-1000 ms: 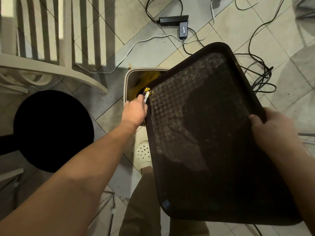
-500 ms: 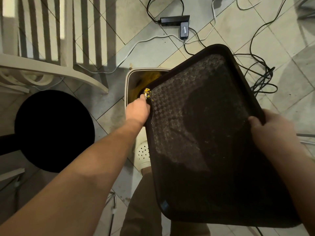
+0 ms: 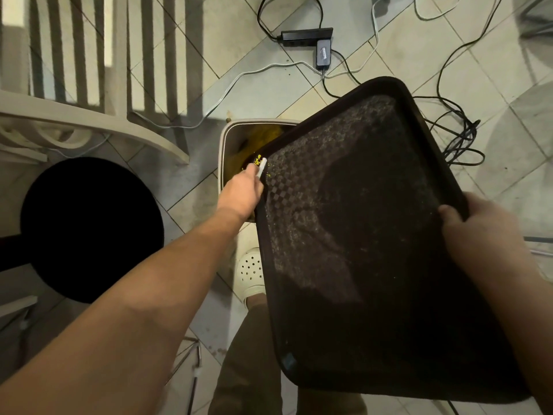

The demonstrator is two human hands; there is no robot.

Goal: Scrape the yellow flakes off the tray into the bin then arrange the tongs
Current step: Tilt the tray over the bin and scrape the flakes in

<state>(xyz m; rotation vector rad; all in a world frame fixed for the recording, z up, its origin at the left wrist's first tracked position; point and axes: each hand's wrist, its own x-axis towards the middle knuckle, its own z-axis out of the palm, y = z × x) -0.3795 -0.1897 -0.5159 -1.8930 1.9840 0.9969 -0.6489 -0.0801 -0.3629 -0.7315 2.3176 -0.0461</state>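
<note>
Person stands over the bin [image 3: 227, 139], dark tray [image 3: 374, 250] held tilted above it, far-left corner of the tray overlapping the bin opening.

Right hand [image 3: 484, 235] grips the tray's right rim, thumb on the top face, fingers wrapped under and hidden from view.

Left hand [image 3: 242, 194] sits at the tray's left rim near that far corner, curled round a small white scraper [image 3: 262, 167]. Scraper tip pokes out past the knuckles, right at the tray edge; can't tell if it touches the surface.

Yellow flakes [image 3: 258, 159]: a small clump sits just at the scraper tip, on the tray's corner lip over the bin. A few loose specks lie scattered just right of the tip on the checkered surface. Rest of the tray shows only faint dusty residue. Yellowish material is visible inside the bin.

Around: tiled floor [image 3: 179, 70], white slatted chair [image 3: 89, 55] to the left, black round stool [image 3: 89, 229] below it, power strip [image 3: 305, 35] and tangled cables [image 3: 457, 139] beyond the tray. White perforated clog [image 3: 250, 271] on the person's foot beside the bin. Tongs not in view.
</note>
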